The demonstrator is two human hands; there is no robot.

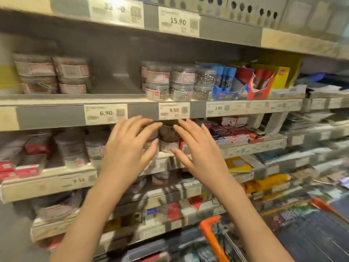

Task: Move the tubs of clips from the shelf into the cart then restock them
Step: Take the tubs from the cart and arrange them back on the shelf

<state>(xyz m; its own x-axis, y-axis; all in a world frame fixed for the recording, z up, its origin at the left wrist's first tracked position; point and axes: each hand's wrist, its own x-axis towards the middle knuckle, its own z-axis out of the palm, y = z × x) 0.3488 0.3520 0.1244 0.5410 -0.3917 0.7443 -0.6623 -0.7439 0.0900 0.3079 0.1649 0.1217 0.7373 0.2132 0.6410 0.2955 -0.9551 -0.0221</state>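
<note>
We noted 2 stacks of tubs (52,74) at the left end of the upper shelf (56,115), a bare gap beside them, then more clip tubs (170,82) over the 9.50 tag (174,110). Below that shelf's front edge, our left hand (128,146) and right hand (196,148) reached with fingers spread wide, gripping nothing, flanking a stacked tub (168,137) on the lower shelf, probably to lift it from both sides. The orange cart handle (211,235) waited at bottom right, close for loading.
</note>
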